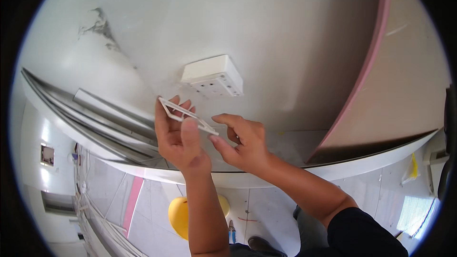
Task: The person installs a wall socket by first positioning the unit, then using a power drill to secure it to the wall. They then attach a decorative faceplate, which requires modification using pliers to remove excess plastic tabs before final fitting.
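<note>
A thin white rectangular faceplate frame (188, 115) is tilted in front of the wall. My left hand (180, 138) is closed on it, thumb on the near side and fingers behind. Beside the frame's right end is my right hand (245, 143), with thumb and index finger apart. The thumb tip lies at the frame's corner; whether it touches I cannot tell. Just beyond the hands, a white socket box (214, 76) with small dark holes in its face is fixed to the wall.
A pink-edged panel (366, 76) stands at the right. White strips (112, 109) lie in the ledge at the left. Below on the tiled floor are a yellow round object (178, 216) and blue-handled pliers (232, 233). The wall has a damaged patch (101, 26).
</note>
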Demonstrator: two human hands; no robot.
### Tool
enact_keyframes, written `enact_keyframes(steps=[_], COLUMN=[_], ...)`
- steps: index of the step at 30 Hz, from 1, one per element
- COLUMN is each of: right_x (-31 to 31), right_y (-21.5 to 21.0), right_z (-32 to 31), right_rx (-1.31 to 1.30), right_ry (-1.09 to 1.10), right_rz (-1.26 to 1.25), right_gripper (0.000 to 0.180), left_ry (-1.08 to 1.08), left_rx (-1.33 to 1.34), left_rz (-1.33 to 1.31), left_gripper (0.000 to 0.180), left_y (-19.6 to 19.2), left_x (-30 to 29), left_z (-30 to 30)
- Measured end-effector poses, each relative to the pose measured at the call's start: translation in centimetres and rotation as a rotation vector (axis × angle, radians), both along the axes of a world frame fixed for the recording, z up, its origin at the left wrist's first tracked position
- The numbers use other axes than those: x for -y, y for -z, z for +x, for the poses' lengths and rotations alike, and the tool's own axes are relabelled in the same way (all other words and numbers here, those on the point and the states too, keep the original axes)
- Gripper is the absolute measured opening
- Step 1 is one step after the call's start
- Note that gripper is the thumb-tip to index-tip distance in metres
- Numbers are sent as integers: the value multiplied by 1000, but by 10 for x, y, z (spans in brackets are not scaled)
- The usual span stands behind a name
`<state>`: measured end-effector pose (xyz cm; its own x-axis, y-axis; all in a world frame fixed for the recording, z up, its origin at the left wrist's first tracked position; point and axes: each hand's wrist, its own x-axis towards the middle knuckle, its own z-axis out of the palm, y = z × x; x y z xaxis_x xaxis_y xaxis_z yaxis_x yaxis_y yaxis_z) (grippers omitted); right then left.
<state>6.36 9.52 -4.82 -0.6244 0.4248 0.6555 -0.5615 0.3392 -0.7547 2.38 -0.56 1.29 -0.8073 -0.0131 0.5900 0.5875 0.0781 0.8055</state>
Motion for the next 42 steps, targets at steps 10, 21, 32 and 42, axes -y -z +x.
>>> enact_keyframes(steps=[10,21,32,42], right_x=[13,10,11,12], right_y=[2,1,3,-1], right_z=[-1,-2,-9,-7], right_rx=[-196,-162,-251,-251], right_ry=[-28,-14,-12,-55], right_rz=[190,209,216,241], right_gripper=[43,36,43,43], left_ry=[619,544,434,394], left_rx=[284,323,361,399], left_rz=[388,356,363,388], left_gripper=[88,85,85,80], left_y=[22,18,18,21], left_x=[32,22,15,12], left_z=[-8,-8,-7,-9])
